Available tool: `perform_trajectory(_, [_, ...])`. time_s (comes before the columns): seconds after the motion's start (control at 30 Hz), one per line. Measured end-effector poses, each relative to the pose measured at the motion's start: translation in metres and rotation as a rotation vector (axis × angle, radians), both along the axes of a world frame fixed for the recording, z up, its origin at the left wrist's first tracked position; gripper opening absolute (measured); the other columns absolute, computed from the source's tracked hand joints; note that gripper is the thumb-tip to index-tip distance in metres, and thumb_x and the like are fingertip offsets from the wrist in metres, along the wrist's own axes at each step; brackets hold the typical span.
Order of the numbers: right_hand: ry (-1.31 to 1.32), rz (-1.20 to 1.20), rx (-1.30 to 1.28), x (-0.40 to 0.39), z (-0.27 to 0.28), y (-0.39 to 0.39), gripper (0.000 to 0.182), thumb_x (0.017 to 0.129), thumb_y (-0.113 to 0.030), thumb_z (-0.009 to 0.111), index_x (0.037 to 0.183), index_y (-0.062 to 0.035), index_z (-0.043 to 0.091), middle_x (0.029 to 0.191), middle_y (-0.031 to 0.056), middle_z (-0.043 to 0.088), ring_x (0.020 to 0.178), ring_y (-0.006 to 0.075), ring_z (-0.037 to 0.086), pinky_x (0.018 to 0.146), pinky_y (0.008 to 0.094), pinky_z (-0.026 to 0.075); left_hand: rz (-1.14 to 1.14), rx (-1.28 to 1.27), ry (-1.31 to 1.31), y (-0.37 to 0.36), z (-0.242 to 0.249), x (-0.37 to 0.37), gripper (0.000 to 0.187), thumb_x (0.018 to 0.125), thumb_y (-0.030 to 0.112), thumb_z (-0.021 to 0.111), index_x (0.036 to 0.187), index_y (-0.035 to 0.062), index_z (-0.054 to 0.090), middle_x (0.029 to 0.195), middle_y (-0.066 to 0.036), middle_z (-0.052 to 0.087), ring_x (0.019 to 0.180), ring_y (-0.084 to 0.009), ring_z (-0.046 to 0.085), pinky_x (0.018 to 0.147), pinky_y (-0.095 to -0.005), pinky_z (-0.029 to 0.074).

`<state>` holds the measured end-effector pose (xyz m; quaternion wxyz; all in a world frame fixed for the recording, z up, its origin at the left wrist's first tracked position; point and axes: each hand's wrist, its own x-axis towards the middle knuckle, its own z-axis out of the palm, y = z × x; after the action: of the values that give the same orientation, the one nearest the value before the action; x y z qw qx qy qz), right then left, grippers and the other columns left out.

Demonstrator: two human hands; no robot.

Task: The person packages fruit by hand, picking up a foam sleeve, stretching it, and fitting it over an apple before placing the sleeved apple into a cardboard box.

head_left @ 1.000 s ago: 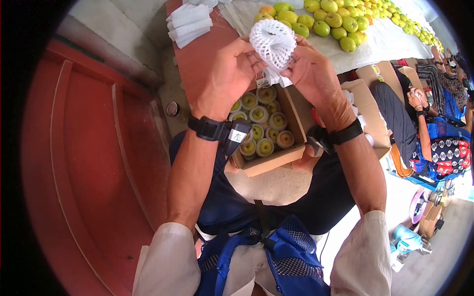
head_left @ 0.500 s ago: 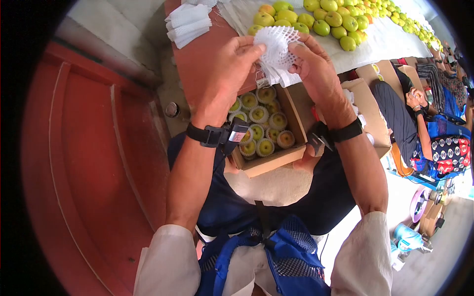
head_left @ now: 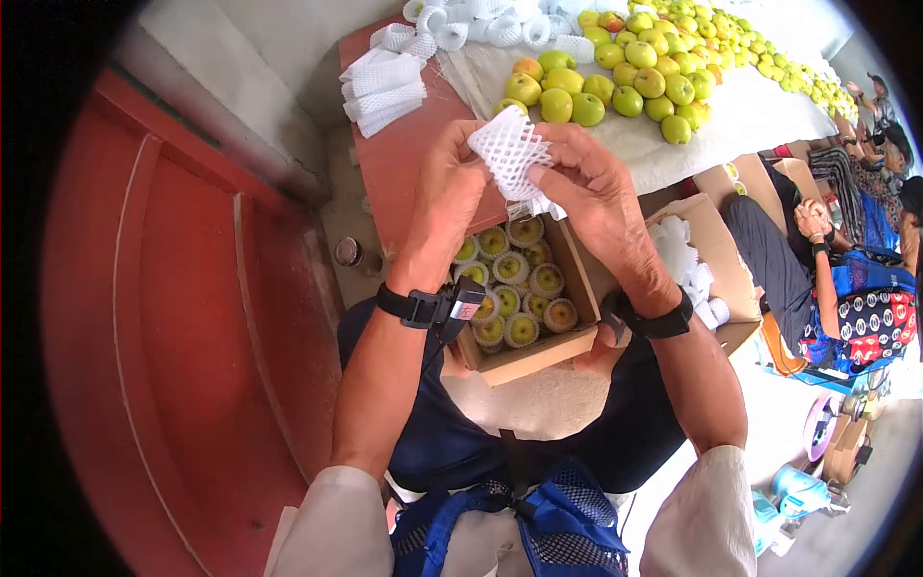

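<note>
Pinching one white foam net [head_left: 508,154] between left hand [head_left: 450,183] and right hand [head_left: 596,197], near one carton [head_left: 538,358]. Now sleeve-like, less disc-like than before.

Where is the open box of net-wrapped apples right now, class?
In the head view, the box sits near the centre, below the left hand and right hand, left of another open box.

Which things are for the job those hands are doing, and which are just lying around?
Seems part of the job:
white foam net, between the left hand and right hand
stacked foam nets
loose apples
netted apples in the cardboard box

Probably just lying about:
round container on the floor
blue plastic container, far right
</note>
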<state>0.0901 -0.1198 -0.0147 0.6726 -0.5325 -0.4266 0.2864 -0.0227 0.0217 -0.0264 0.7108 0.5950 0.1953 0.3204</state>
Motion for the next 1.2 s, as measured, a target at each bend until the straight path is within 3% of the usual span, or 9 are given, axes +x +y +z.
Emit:
perform_trajectory(0.17, [-0.570, -0.171, 0.021, -0.019, 0.023, -0.009, 0.033, 0.091, -0.010, 0.068, 0.123, -0.0048, 0.064, 0.108, 0.0091, 0.068, 0.096, 0.0225, 0.067, 0.087, 0.0341, 0.051, 0.029, 0.058, 0.009, 0.004, -0.003, -0.001, 0.017, 0.098, 0.005, 0.061, 0.115, 0.0042, 0.062, 0.109, -0.004, 0.068, 0.100, -0.0112, 0.065, 0.085, -0.0293, 0.056])
perform_trajectory(0.33, [-0.543, -0.334, 0.139, -0.021, 0.040, -0.018, 0.028, 0.093, -0.016, 0.064, 0.119, -0.0072, 0.065, 0.111, 0.0118, 0.067, 0.102, 0.0274, 0.063, 0.083, 0.0366, 0.049, -0.135, -0.132, -0.293, 0.011, 0.008, -0.007, 0.023, 0.102, 0.018, 0.063, 0.122, 0.0079, 0.060, 0.112, -0.003, 0.066, 0.098, -0.0152, 0.067, 0.084, -0.0317, 0.059])
perform_trajectory(0.4, [-0.542, -0.343, 0.120, -0.018, 0.039, -0.019, 0.028, 0.091, -0.013, 0.063, 0.119, -0.0077, 0.065, 0.113, 0.0112, 0.066, 0.105, 0.0275, 0.062, 0.085, 0.0354, 0.047, -0.145, 0.309, -0.137, 0.015, 0.009, -0.017, 0.026, 0.103, 0.021, 0.062, 0.126, 0.0092, 0.059, 0.112, -0.004, 0.065, 0.101, -0.0167, 0.066, 0.087, -0.0339, 0.059])
perform_trajectory(0.43, [-0.553, -0.308, 0.118, -0.018, 0.040, -0.019, 0.029, 0.090, -0.011, 0.061, 0.118, -0.0070, 0.065, 0.117, 0.0123, 0.064, 0.110, 0.0284, 0.061, 0.091, 0.0361, 0.047, -0.241, 0.066, -0.303, 0.010, 0.012, -0.017, 0.027, 0.104, 0.021, 0.060, 0.127, 0.0090, 0.058, 0.113, -0.004, 0.064, 0.102, -0.0172, 0.066, 0.090, -0.0342, 0.058])
perform_trajectory(0.53, [-0.642, -0.267, 0.188, -0.020, 0.034, -0.014, 0.030, 0.089, -0.011, 0.060, 0.118, -0.0061, 0.065, 0.121, 0.0152, 0.061, 0.114, 0.0309, 0.059, 0.098, 0.0374, 0.047, -0.299, -0.147, -0.382, 0.009, 0.006, -0.014, 0.027, 0.103, 0.020, 0.060, 0.127, 0.0074, 0.057, 0.115, -0.005, 0.064, 0.102, -0.0175, 0.066, 0.090, -0.0345, 0.058])
perform_trajectory(0.83, [-0.554, -0.201, 0.135, -0.028, 0.026, -0.011, 0.036, 0.090, -0.023, 0.072, 0.114, 0.0018, 0.066, 0.141, 0.0272, 0.048, 0.130, 0.0417, 0.050, 0.109, 0.0445, 0.042, -0.198, 0.060, -0.283, -0.006, 0.016, -0.012, 0.020, 0.097, 0.006, 0.064, 0.117, 0.0029, 0.059, 0.110, -0.008, 0.068, 0.097, -0.0151, 0.068, 0.083, -0.0309, 0.059])
perform_trajectory(1.0, [-0.627, -0.201, 0.102, -0.028, 0.025, -0.010, 0.033, 0.086, -0.015, 0.076, 0.109, 0.0035, 0.064, 0.145, 0.0258, 0.046, 0.130, 0.0407, 0.050, 0.108, 0.0434, 0.043, 0.008, 0.144, -0.194, -0.004, 0.013, -0.007, 0.021, 0.090, -0.006, 0.066, 0.109, 0.0021, 0.062, 0.105, -0.007, 0.070, 0.091, -0.0122, 0.068, 0.078, -0.0284, 0.059])
perform_trajectory(1.13, [-0.457, -0.141, 0.036, -0.024, 0.027, -0.008, 0.027, 0.089, -0.013, 0.073, 0.107, 0.0037, 0.064, 0.144, 0.0194, 0.049, 0.122, 0.0280, 0.055, 0.103, 0.0383, 0.045, 0.159, 0.280, -0.051, 0.002, 0.008, -0.005, 0.027, 0.087, -0.010, 0.058, 0.112, 0.0000, 0.062, 0.107, -0.008, 0.069, 0.100, -0.0137, 0.066, 0.085, -0.0284, 0.054])
perform_trajectory(1.2, [0.069, -0.084, -0.008, -0.022, 0.026, -0.006, 0.024, 0.092, -0.011, 0.070, 0.112, 0.0017, 0.064, 0.144, 0.0153, 0.049, 0.116, 0.0196, 0.057, 0.101, 0.0351, 0.045, 0.160, 0.330, -0.022, 0.002, 0.005, -0.006, 0.035, 0.084, -0.012, 0.055, 0.117, -0.0013, 0.060, 0.112, -0.011, 0.069, 0.107, -0.0174, 0.065, 0.091, -0.0307, 0.052])
